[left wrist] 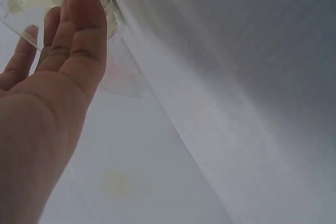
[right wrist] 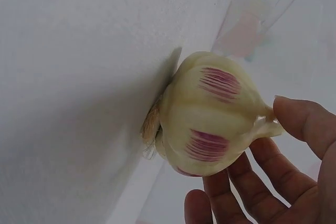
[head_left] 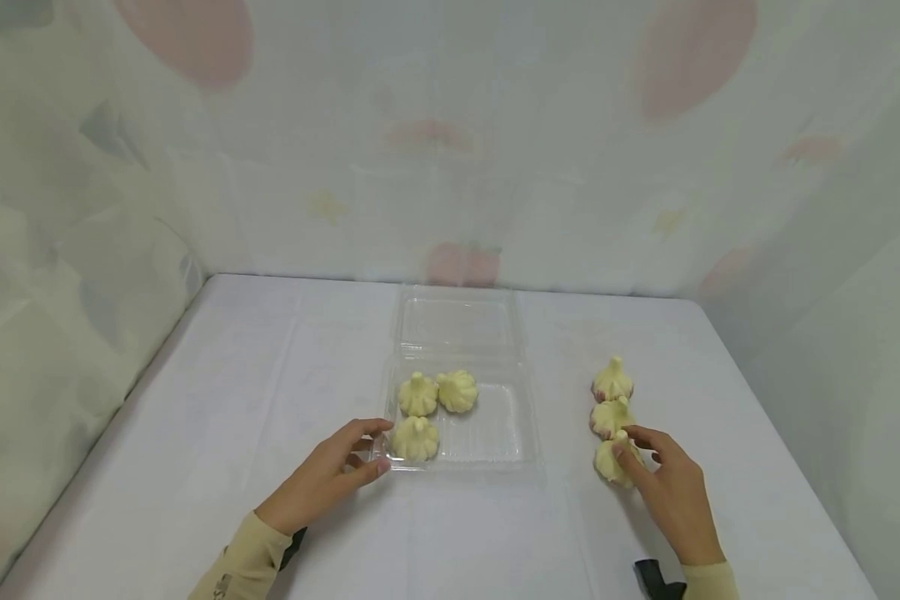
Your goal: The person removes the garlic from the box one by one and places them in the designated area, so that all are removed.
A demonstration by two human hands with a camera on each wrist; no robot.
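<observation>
My right hand [head_left: 671, 492] pinches the stem of the nearest garlic bulb [right wrist: 210, 114], thumb on one side and fingers on the other. This bulb is pale with purple streaks, its root end close against the white tabletop. Two more garlic bulbs [head_left: 612, 380] stand beyond it in a row. My left hand [head_left: 330, 471] rests at the near left corner of a clear plastic clamshell box [head_left: 498, 425], fingers fairly straight, thumb apart from them. Inside the box's left part sit three garlic bulbs [head_left: 416, 439]; one of them leans with its stem to the left.
The box's lid [head_left: 457, 323] lies folded back toward the far edge of the white-covered table [head_left: 285, 350]. Patterned cloth [head_left: 555, 183] hangs behind the table and along both sides. Dark straps [head_left: 654, 577] show at the wrists.
</observation>
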